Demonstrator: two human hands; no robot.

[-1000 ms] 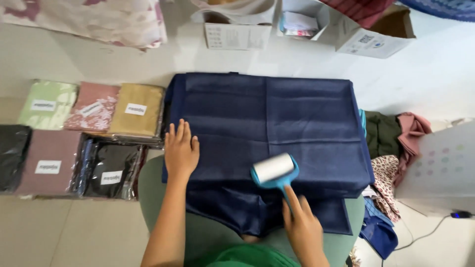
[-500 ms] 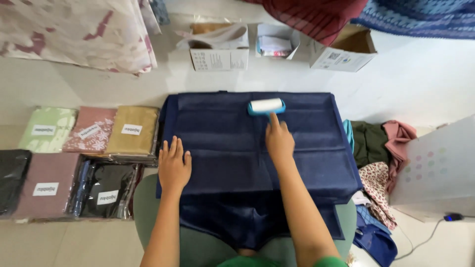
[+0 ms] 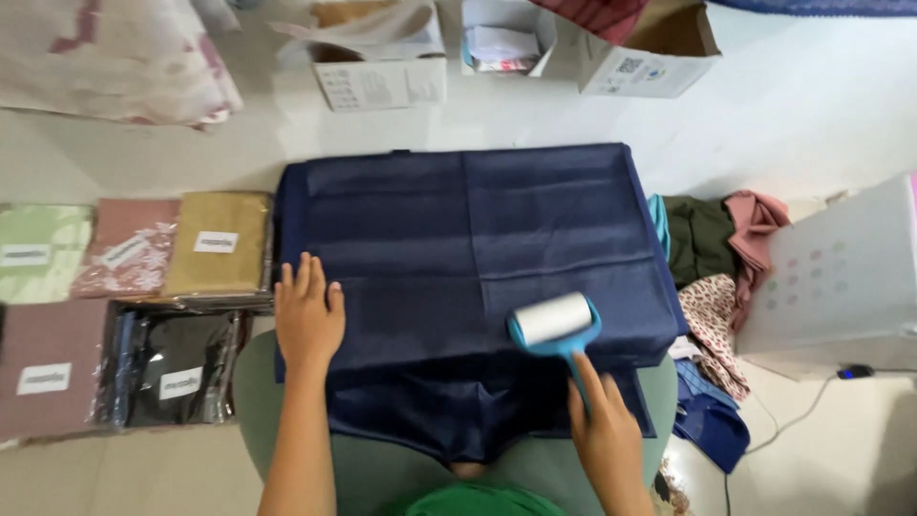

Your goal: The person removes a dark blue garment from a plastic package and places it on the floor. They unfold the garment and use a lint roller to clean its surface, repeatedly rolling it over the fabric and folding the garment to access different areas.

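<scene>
There is only one view, from a camera on the person's head. It looks steeply down, almost straight, onto the floor in front of the person. It is quite near: the navy cloth (image 3: pixel 478 248) fills the middle of the frame. The forearms enter from the bottom edge. The top edge reaches the cardboard boxes (image 3: pixel 382 81); the left side reaches the packed fabrics (image 3: pixel 215 244).
</scene>
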